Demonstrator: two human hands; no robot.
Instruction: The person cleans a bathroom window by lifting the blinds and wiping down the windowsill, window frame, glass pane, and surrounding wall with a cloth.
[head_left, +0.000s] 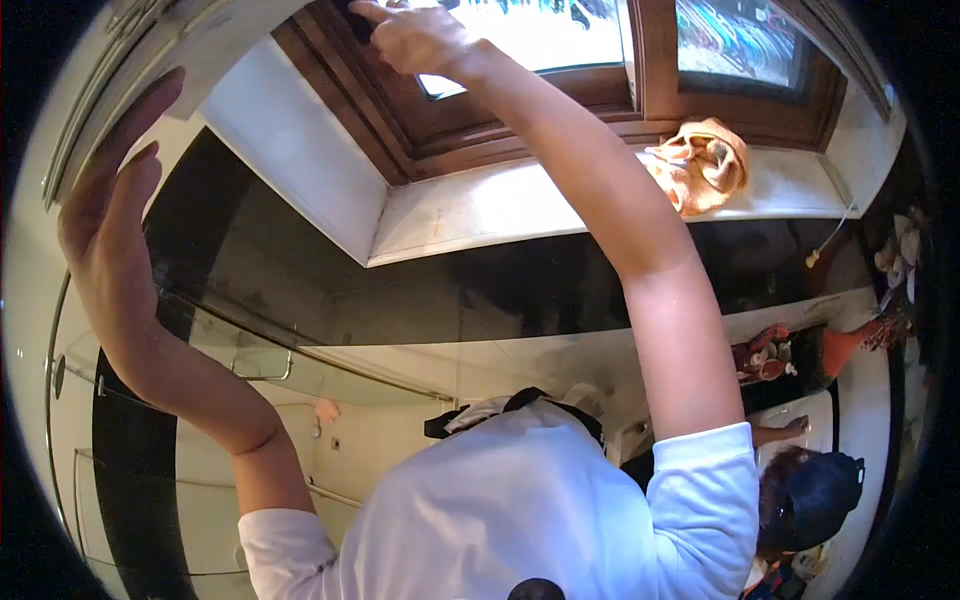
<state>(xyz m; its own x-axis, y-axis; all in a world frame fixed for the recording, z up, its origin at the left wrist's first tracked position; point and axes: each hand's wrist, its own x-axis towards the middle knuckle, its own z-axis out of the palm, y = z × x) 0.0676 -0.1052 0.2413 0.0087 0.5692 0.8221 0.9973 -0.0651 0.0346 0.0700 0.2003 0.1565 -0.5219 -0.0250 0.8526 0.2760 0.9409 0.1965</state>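
My left hand (110,215) is raised at the far left, beside the pale wall edge, its fingers apart and nothing visible in it. My right hand (420,38) reaches up to the brown wooden window frame (400,140) at the top, near its left upright. Its fingers are bent, and whether anything is between them is too small to tell. On the white window sill (480,205), right of my right forearm, lies a crumpled orange cloth (700,165).
Below the sill runs a black tiled band (480,295). A curved glass panel (370,375) stands at the lower left. A person in a dark cap (822,500) is at the lower right, near a shelf with small items (768,355). A cord hangs off the sill's right end.
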